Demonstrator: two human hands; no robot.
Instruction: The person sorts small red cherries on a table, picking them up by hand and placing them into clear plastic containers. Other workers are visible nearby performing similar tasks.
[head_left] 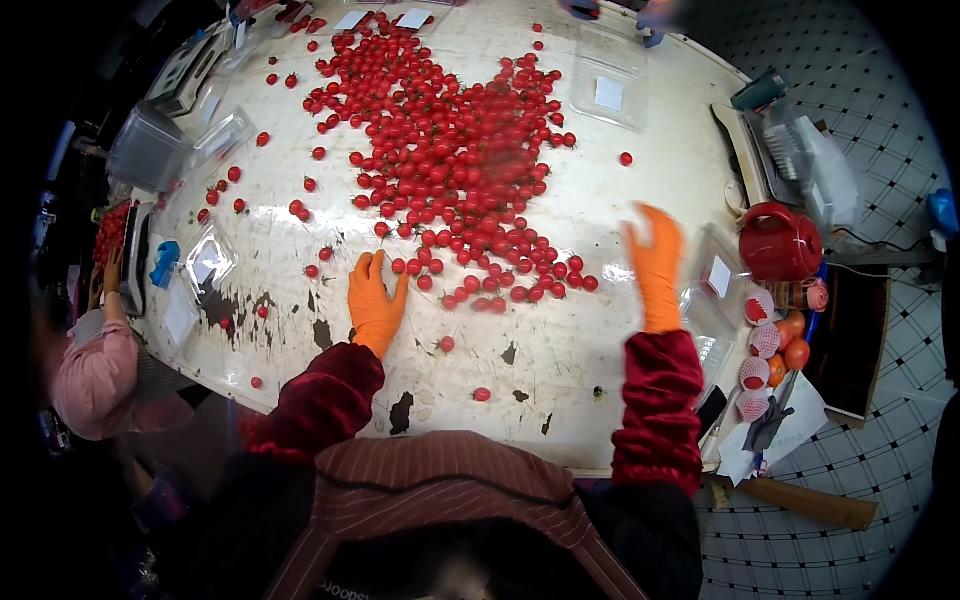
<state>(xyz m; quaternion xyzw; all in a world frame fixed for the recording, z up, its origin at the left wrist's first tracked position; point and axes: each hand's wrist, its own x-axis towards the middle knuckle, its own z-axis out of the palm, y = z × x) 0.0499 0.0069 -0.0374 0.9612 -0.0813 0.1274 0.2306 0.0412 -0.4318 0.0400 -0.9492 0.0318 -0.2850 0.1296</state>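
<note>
A large heap of red cherry tomatoes (430, 150) spreads over the middle and far part of a worn white table (560, 380). My left hand (376, 305), in an orange glove, rests at the near left edge of the heap with thumb and fingers apart. Its thumb tip is close to one tomato (398, 266); I cannot tell if they touch. Slightly blurred, my right hand (656, 265) in a matching glove is right of the heap, thumb spread from the fingers, with nothing seen in it. The nearest thing on its right is a clear plastic box (708, 310).
A red kettle (780, 242) and larger tomatoes (795, 354), some in foam nets, line the right edge. Clear plastic boxes (590, 85) lie around the rim. Another person in a pink sleeve (100, 365) works at left; more gloved hands (655, 15) show at the far edge.
</note>
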